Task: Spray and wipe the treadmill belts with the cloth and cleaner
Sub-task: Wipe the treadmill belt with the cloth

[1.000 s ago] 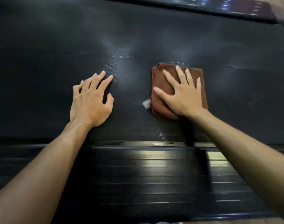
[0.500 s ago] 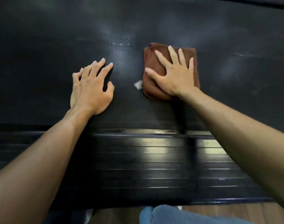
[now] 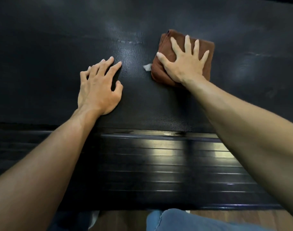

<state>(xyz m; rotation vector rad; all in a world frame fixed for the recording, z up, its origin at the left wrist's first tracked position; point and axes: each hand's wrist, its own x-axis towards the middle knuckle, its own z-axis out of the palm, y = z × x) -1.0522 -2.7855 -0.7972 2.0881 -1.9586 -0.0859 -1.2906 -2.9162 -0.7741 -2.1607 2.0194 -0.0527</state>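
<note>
A brown cloth (image 3: 207, 52), folded into a thick square, lies flat on the black textured treadmill belt (image 3: 42, 55); a small white tag (image 3: 147, 67) sticks out at its left edge.

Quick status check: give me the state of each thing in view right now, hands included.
Cloth: folded, flat on the belt, under the right hand.
Cloth tag: sticking out at the cloth's left edge.
Belt: bare and dark, with faint sheen patches near the cloth.
Side rail: ribbed and glossy, nothing on it.
Right hand: fingers spread, pressing the cloth.
Left hand: fingers straight, resting on the belt.
</note>
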